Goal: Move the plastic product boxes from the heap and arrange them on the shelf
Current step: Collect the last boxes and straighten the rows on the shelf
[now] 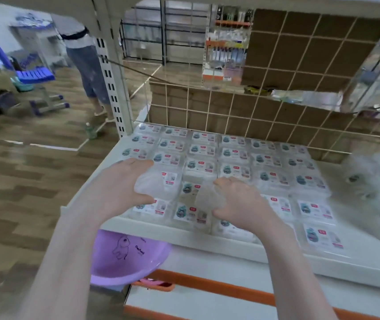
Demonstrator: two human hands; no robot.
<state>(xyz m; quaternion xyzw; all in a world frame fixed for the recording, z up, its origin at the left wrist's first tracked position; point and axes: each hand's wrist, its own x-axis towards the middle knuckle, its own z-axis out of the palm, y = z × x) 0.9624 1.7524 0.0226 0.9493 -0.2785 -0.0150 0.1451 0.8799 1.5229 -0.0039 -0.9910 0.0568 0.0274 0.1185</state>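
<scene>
Both hands hold clear boxes over the arranged rows on the shelf: left hand clasps one box, right hand another, while the heap lies far right, nearer the right hand.

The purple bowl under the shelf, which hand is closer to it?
The left hand. It grips a clear box at the shelf's left front, almost above the purple bowl. The right hand holds another box further right.

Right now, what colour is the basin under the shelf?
Light purple basin with a dark line-drawn cartoon figure; head view.
</scene>
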